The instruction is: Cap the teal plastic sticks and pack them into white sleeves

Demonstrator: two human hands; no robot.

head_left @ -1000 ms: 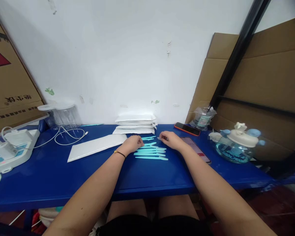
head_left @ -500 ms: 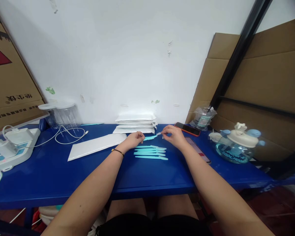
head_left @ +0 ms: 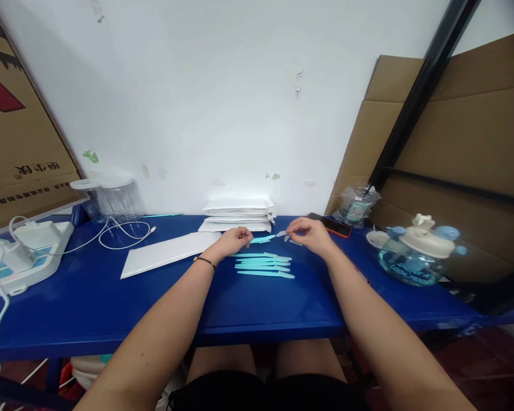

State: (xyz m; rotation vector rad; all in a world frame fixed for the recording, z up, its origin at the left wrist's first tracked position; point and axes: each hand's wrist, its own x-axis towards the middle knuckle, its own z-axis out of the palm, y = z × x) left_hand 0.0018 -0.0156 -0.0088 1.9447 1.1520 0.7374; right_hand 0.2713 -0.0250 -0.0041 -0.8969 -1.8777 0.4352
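Both my hands are raised a little over the blue table. My left hand pinches the handle end of a light blue razor-like tool. Its far tip points at my right hand, whose fingers are pinched on a small clear cap just off that tip. Several more light blue tools lie in a row on the table just in front of my hands.
A stack of white padded envelopes stands by the wall, and one flat white envelope lies to the left. At the left are a white device, a cable and clear jars. At the right are a phone, a water bottle and cardboard.
Both hands lifted one tool off the table. The right hand then moved slightly right, and the small clear cap now sits apart from the tool's tip.
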